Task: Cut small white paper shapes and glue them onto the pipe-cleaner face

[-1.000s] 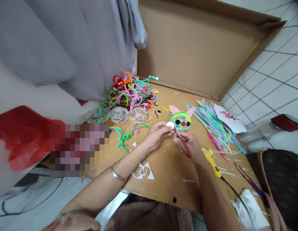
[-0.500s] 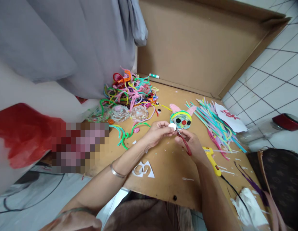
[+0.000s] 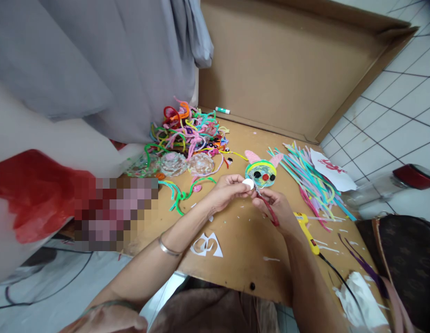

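Pinched in my left hand (image 3: 230, 188) is a small white paper disc (image 3: 248, 183). My right hand (image 3: 276, 204) grips a pair of scissors (image 3: 269, 211) with red handles, and their blades lie at the disc's right edge. Just beyond both hands rests a round animal face (image 3: 265, 170) with pink ears, black eyes, a red nose and a green and yellow band. White paper offcuts (image 3: 208, 244) with curved cut-outs lie on the table nearer to me, left of my right forearm.
A tangled heap of colourful pipe cleaners (image 3: 190, 129) sits at the back left, beside several round woven discs (image 3: 201, 163). Straight pipe cleaners (image 3: 305, 178) lie to the right. A yellow glue gun (image 3: 308, 233) with a black cord and a brown bag (image 3: 398, 259) are at the right.
The scissors and my right hand have shifted very slightly against the paper disc. My left hand stays in nearly the same place, and the rest looks the same.
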`<action>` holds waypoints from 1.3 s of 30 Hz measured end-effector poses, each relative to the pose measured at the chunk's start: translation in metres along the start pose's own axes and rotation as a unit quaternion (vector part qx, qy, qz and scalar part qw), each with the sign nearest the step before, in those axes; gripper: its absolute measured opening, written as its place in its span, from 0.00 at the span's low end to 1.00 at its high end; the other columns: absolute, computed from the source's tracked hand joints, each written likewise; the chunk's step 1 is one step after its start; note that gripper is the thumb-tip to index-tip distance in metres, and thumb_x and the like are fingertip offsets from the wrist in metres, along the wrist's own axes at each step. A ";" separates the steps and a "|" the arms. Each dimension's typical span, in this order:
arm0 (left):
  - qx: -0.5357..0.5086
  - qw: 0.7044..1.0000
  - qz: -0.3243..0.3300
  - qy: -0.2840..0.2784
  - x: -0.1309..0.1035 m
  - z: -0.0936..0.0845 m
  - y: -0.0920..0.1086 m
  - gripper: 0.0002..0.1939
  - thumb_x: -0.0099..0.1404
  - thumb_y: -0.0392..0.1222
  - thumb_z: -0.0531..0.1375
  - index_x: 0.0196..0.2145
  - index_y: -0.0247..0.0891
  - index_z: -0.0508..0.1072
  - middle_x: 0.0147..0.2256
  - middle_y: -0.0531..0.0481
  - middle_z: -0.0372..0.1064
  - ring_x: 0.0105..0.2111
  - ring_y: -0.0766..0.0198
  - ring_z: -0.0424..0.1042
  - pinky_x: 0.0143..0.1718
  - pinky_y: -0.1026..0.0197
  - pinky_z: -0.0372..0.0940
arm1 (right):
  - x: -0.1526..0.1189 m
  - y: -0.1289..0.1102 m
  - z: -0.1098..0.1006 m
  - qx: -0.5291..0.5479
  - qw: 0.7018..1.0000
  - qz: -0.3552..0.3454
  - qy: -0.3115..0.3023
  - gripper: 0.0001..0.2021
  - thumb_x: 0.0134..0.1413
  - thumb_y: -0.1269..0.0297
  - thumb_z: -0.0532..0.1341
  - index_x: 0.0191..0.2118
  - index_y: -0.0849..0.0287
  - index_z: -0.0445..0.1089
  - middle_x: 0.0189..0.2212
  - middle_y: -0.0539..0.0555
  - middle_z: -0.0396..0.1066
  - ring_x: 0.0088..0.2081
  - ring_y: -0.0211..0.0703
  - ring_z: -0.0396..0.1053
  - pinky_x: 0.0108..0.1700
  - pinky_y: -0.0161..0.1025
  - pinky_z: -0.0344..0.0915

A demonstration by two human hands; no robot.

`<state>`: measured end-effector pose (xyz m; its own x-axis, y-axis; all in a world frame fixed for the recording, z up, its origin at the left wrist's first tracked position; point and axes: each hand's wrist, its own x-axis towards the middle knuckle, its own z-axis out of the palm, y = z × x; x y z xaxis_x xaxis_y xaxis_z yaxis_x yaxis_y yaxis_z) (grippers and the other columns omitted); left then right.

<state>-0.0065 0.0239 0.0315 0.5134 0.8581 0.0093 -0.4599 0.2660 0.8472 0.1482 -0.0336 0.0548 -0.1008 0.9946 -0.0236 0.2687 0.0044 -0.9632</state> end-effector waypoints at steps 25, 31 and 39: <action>-0.005 1.000 -0.020 0.016 -0.001 -0.002 0.008 0.13 0.42 0.38 0.69 0.23 0.31 0.68 0.24 0.51 0.70 0.24 0.71 0.70 0.28 0.68 0.63 | -0.001 0.002 -0.004 -0.006 1.000 -0.001 -0.019 0.17 0.40 0.51 0.68 0.27 0.60 0.66 0.16 0.42 0.55 0.17 0.29 0.50 0.19 0.30 0.51; -0.003 1.000 -0.015 0.018 0.000 -0.003 0.007 0.14 0.43 0.39 0.69 0.23 0.31 0.69 0.24 0.51 0.70 0.24 0.71 0.70 0.28 0.68 0.63 | -0.001 -0.001 -0.004 -0.005 1.000 -0.005 -0.018 0.17 0.40 0.52 0.68 0.27 0.60 0.66 0.16 0.42 0.54 0.17 0.29 0.51 0.19 0.30 0.50; -0.007 1.000 -0.013 0.024 0.000 -0.003 0.008 0.14 0.41 0.39 0.69 0.23 0.31 0.68 0.24 0.51 0.70 0.23 0.71 0.70 0.27 0.68 0.63 | -0.004 -0.010 -0.003 -0.026 1.000 0.008 -0.011 0.20 0.39 0.47 0.67 0.25 0.60 0.64 0.14 0.42 0.52 0.17 0.30 0.50 0.19 0.31 0.50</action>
<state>-0.0122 0.0272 0.0367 0.4899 0.8709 -0.0390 -0.4570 0.2946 0.8393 0.1488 -0.0377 0.0648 -0.1162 0.9922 -0.0461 0.3199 -0.0066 -0.9474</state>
